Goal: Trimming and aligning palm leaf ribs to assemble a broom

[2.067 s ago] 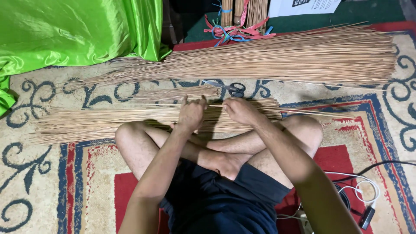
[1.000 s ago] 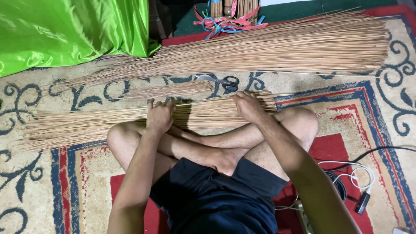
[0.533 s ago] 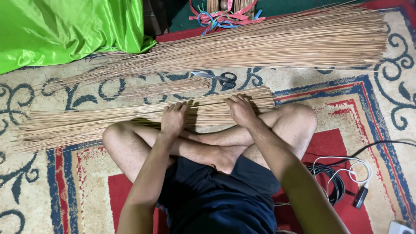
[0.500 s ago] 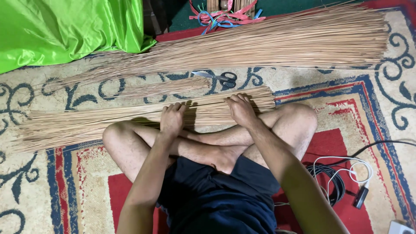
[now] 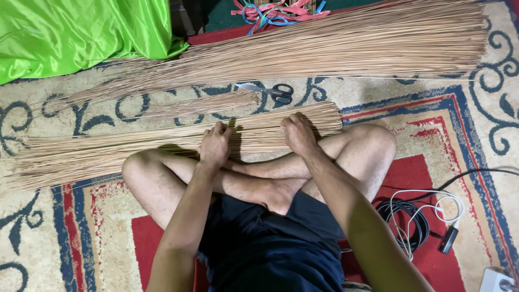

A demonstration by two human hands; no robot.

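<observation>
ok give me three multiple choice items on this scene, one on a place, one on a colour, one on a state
1. Where do the scissors lie?
A. on the carpet beyond the near stick bundle
B. on the person's lap
C. on the green cloth

2. What colour is the shiny cloth at top left?
A. red
B. green
C. white

3. How are the hands placed?
A. both raised in the air
B. both resting on the near stick bundle
C. one holding the scissors

Answers: 1 A, they lie between the two bundles; 2 B, bright green; 3 B, left hand and right hand press on the sticks.

Patterned rug [image 5: 476, 135] under stick bundles [image 5: 108, 151], scissors [image 5: 273, 92]
</observation>
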